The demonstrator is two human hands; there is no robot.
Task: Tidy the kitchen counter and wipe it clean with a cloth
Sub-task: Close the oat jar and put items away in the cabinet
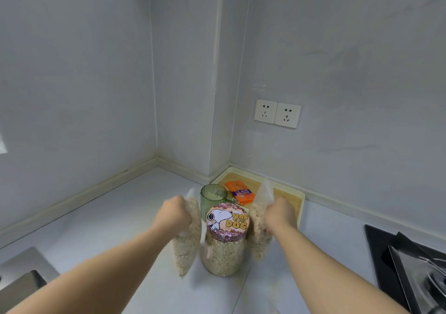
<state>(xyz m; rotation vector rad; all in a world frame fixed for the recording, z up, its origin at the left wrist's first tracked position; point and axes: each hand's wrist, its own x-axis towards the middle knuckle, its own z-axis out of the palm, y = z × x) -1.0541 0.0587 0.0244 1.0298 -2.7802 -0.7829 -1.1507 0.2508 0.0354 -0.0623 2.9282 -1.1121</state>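
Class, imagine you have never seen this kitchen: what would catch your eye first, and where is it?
First, the jar of oats with its cartoon-dog lid, standing mid-counter near the corner. Either side of it, the left hand and right hand each hold up a clear bag of oats, one bag left, the other bag right. Behind stand a green cup and a tray holding an orange packet.

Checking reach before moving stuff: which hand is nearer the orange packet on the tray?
Right. The right hand is just right of the orange packet; the left hand is beyond the green cup.
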